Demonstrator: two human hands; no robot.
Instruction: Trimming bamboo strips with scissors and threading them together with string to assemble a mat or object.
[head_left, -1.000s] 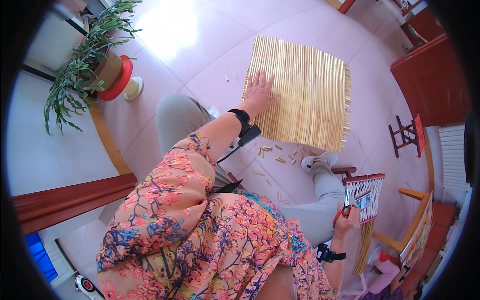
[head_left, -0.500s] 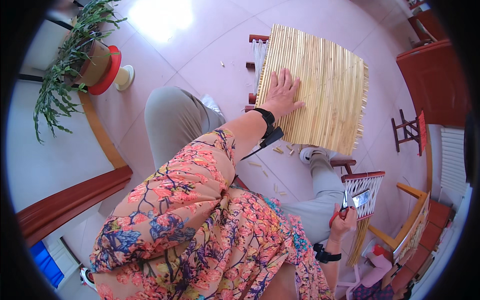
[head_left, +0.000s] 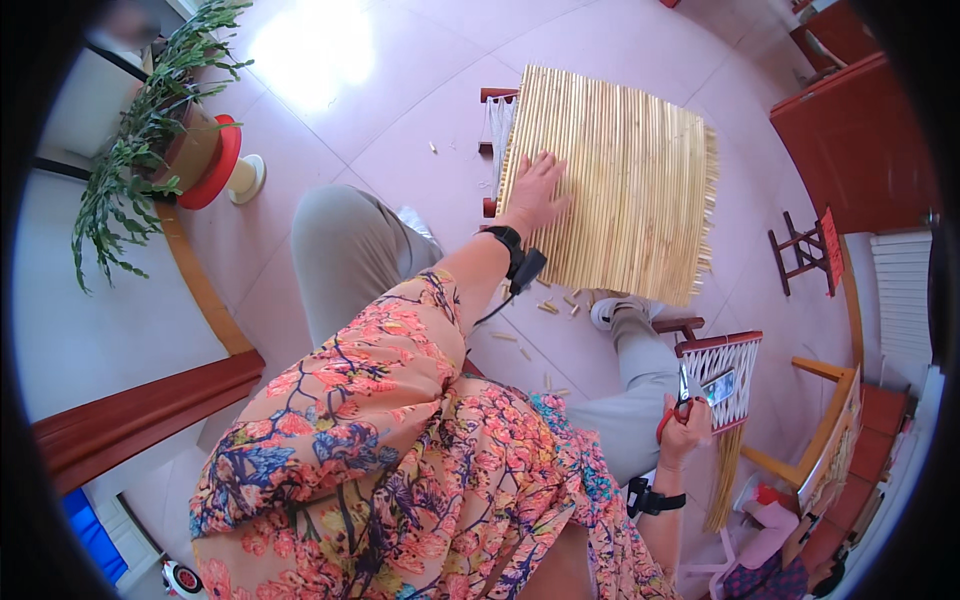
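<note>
A mat of thin yellow reeds lies flat over a low red wooden frame on the pink tiled floor. My left hand rests palm down on the mat's near left part, fingers spread. My right hand is down at my right side, closed on red-handled scissors with the blades pointing up. Short cut bits of reed lie on the floor below the mat, near my white shoe.
A small red-framed stool with a woven seat stands by my right hand. A potted green plant on a red stand is at the left. Red cabinet and a small wooden stool at the right. A bundle of reeds hangs lower right.
My view has shifted, so the mat now sits nearer the middle. My left hand stays flat on the mat. My right hand holds the scissors in about the same spot.
</note>
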